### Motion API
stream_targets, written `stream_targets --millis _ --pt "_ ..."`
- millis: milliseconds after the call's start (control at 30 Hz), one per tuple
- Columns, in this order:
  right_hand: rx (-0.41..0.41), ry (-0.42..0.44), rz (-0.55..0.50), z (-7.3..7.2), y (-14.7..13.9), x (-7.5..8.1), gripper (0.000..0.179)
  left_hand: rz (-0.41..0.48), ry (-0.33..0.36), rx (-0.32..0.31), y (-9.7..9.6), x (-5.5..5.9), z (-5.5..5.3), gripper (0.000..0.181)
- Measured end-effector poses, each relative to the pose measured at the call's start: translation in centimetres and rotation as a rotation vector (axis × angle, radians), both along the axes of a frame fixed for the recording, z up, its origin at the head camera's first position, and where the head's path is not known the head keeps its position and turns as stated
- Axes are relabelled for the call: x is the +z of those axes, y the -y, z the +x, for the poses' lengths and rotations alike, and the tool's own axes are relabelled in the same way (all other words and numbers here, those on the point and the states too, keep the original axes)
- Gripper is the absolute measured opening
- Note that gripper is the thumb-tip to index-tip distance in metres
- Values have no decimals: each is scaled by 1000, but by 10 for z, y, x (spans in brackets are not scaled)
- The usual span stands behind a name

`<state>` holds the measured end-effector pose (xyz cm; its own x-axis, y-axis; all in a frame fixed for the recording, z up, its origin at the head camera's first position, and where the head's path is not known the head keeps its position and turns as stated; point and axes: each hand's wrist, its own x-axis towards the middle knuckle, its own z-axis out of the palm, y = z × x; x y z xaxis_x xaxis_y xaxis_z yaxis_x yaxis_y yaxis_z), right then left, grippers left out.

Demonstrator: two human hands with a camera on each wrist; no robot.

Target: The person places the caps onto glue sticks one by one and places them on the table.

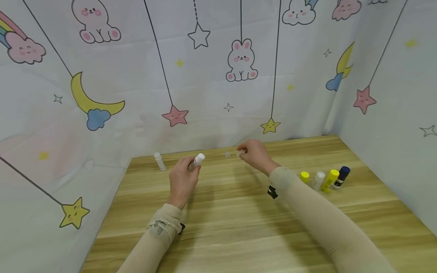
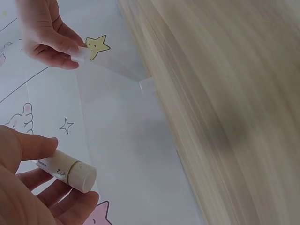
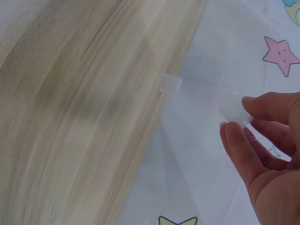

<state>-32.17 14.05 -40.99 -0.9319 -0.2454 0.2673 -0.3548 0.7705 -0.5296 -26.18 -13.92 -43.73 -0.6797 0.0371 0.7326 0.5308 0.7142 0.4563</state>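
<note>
My left hand (image 1: 184,178) grips a small white glue stick (image 1: 197,160), its round end pointing up and away; the left wrist view shows the same white glue stick (image 2: 68,169) between thumb and fingers. My right hand (image 1: 254,153) is raised near the back of the wooden table (image 1: 239,220) and pinches a small clear cap (image 1: 241,153), seen as a clear cap (image 3: 234,115) at the fingertips in the right wrist view. A second clear cap (image 1: 227,154) stands on the table between the hands. Another white glue stick (image 1: 159,161) stands upright at the back left.
Four sticks lie or stand at the right of the table: a yellow-capped one (image 1: 304,176), a white one (image 1: 319,180), a yellow one (image 1: 330,179) and a dark blue-capped one (image 1: 341,177). A cloth backdrop (image 1: 218,76) printed with stars, moons and rabbits encloses the back and both sides.
</note>
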Motion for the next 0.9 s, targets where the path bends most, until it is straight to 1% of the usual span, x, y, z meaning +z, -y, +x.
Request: stream_targets --millis 200,333,467,733,900 --pt "-4 -45 -10 7 3 6 20 -2 17 8 -2 -1 0 26" --pt "-2 -63 -26 13 5 10 19 -5 15 12 -2 -2 1 26" --pt "5 -74 -48 19 6 13 18 -9 11 9 -4 -4 1 26" --pt "17 -99 -95 29 6 19 19 -13 28 -1 -8 -5 2 25" --pt "34 -120 -103 37 10 23 19 -16 34 -9 -11 -7 2 24"
